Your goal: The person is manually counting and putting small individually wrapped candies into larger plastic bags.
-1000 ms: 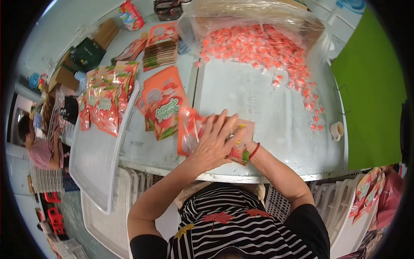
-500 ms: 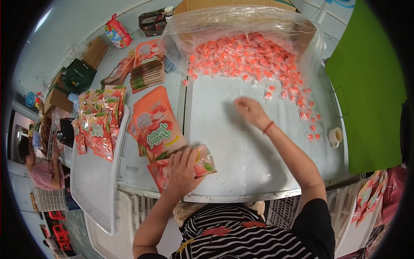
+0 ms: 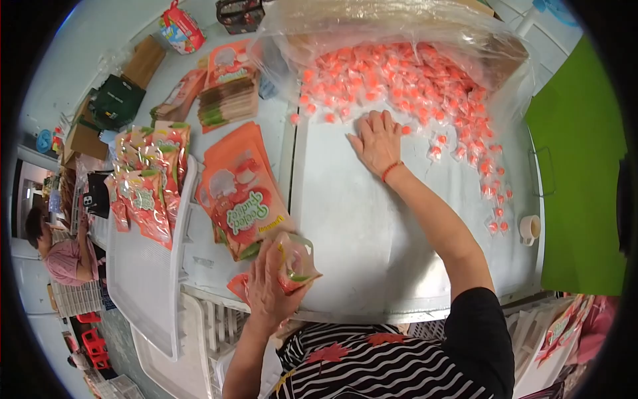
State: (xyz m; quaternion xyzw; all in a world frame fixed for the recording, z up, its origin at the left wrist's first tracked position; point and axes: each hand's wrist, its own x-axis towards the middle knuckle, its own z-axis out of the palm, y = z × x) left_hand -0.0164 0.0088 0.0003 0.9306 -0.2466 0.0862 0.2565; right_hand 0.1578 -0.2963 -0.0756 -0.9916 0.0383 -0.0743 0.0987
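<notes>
seemingly, the held pouch [image 3: 299,267] points lengthwise rightward.

A pale wall [image 3: 93,50] rises beyond the light-grey worktop [image 3: 345,206], whose surface reflects light. Red plastic stools [image 3: 97,347] stand on the grey-green floor [image 3: 123,338].

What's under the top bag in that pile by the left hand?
More orange pouches peek out past the edges of the top pouch. Their middles are covered, so I can't tell how many there are. The left hand hides part of their near end.
</notes>
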